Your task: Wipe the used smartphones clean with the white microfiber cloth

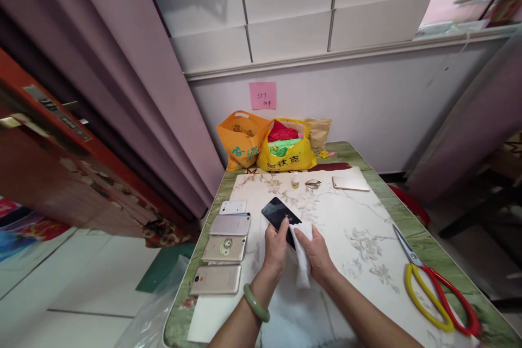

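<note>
Just above the middle of the table, my left hand [276,246] grips a black smartphone [278,211] with the thumb lying on its dark screen. A green bangle [256,303] circles my left wrist. My right hand [318,253] pinches a white cloth [302,253] against the phone's near right edge, and part of the cloth hangs down. The phone is tilted, its far end pointing up and left. Fingers of both hands beneath the phone are hidden. Left of my hands, several phones lie in a column, among them a gold phone [216,279] and one with a ring holder [224,248].
Large scissors [432,288] with red and yellow handles lie at the right. A gold phone [350,183], eyeglasses [313,184] and a small bottle [295,180] lie farther back. An orange bag [240,144] and a yellow bag [287,160] stand against the wall.
</note>
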`<state>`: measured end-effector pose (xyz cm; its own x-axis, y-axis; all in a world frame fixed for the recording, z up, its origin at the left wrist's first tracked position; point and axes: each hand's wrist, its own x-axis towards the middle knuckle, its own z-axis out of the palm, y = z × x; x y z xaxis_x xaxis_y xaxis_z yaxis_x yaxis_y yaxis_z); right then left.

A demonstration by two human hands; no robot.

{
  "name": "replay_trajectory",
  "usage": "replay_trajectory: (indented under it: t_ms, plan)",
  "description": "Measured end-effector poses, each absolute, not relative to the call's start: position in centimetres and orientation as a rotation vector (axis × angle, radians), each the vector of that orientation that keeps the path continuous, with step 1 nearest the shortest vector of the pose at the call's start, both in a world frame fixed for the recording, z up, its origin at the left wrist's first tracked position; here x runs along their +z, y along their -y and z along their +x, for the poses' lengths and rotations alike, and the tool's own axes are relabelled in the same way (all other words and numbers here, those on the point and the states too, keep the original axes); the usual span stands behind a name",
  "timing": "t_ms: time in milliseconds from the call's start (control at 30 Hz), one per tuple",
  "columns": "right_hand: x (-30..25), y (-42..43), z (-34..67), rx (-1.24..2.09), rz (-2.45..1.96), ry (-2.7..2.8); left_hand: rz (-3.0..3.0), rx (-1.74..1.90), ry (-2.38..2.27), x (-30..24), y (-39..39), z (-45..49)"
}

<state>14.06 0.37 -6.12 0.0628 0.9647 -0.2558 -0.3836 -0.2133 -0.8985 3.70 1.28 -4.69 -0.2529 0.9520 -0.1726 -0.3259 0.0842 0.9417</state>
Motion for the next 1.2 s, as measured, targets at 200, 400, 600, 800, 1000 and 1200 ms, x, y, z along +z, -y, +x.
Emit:
replay_trajectory:
  t_ms: [200,400,600,800,1000,1200]
  plan:
    - [-7.3,-1.7,14.6,1.541,-1.27,0.622,0.794,1.264,-1.204,-4.9,-0.5,3.0]
    - [-6.1,-5.5,19.2,1.154,-1.495,0.441,0.604,1.354,-1.204,-5.4,0.0,2.3]
    - [-5.1,-7.0,21.8,0.779,-1.565,0.524,0.266,1.288,-1.141,-7.2,0.4,2.0]
    - [-6.7,-3.2,17.5,0.532,-1.371,1.526,0.167,1.122,-0.97,-7.6,-0.3,3.8]
    - [-8.0,0.5,16.6,0.502,-1.083,2.096,0.221,1.287,-0.922,-8.4,-0.1,3.7]
    - [-8.5,1.1,18.3,0.706,-0.87,2.239,0.206,1.272,-0.823,-9.7,-0.2,3.2]
